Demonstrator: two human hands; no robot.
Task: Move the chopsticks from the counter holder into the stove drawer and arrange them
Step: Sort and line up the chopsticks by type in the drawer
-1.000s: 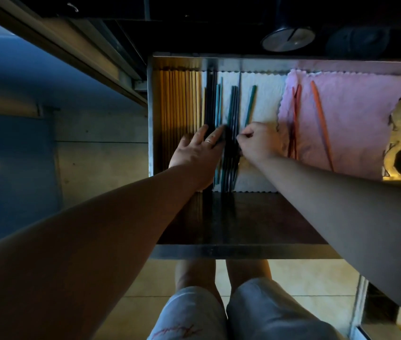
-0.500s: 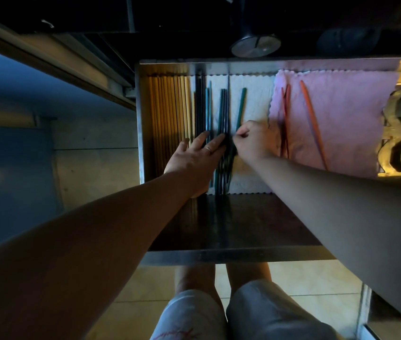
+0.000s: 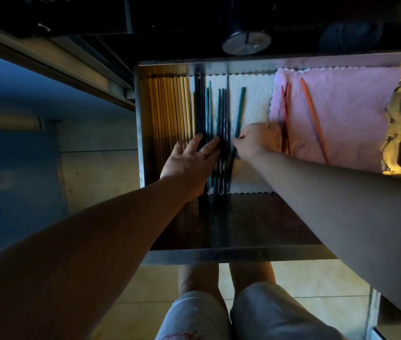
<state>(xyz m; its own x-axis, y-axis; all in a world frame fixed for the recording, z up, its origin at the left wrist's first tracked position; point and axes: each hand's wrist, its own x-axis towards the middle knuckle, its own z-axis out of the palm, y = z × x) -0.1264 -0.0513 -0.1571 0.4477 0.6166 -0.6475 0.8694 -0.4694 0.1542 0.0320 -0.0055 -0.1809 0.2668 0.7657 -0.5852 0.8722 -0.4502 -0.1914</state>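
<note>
Head view: the main risk is the lone teal chopstick (image 3: pixel 240 111) knocking its neighbours out of line if the right hand (image 3: pixel 256 141) drags it sideways. It lies tilted on the white cloth (image 3: pixel 251 99), which could bunch. The right hand's fingers are curled, pinching that stick. The left hand (image 3: pixel 189 165) lies flat, fingers straight, pressing the dark chopsticks (image 3: pixel 221 114); a shove there would fan the row. Everything is in the drawer (image 3: pixel 219 253):
- wooden chopsticks (image 3: pixel 170 106): packed parallel at left
- dark ones: mostly parallel
- orange chopsticks (image 3: pixel 313 119): loose and angled on the pink cloth (image 3: pixel 341 106), unsorted
</note>
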